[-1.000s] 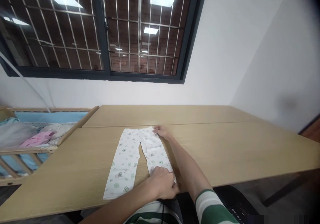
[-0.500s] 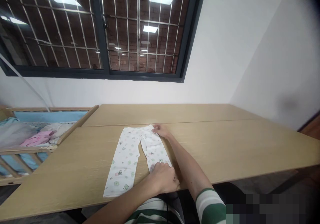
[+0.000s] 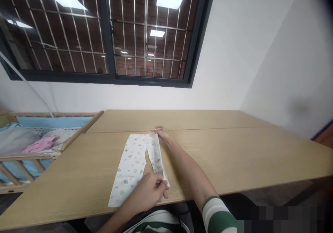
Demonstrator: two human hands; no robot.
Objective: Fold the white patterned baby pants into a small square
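Note:
A small pair of white baby pants with a green and grey print lies on the wooden table, waistband toward the wall. Its left leg is flat, while the right leg is drawn up and partly folded inward. At the hem of that right leg my left hand is closed in a pinch on the cloth. My right hand grips the right corner of the waistband, its fingertips partly behind the fabric.
The wooden table stretches to the right and back to a white wall. On the left stands a wooden crib with blue lining and a pink cloth inside. Above is a barred window.
Both hands have shifted left, carrying the right edge of the pants inward. The right leg looks narrower and folded. My left hand has turned, with the thumb and fingers now showing.

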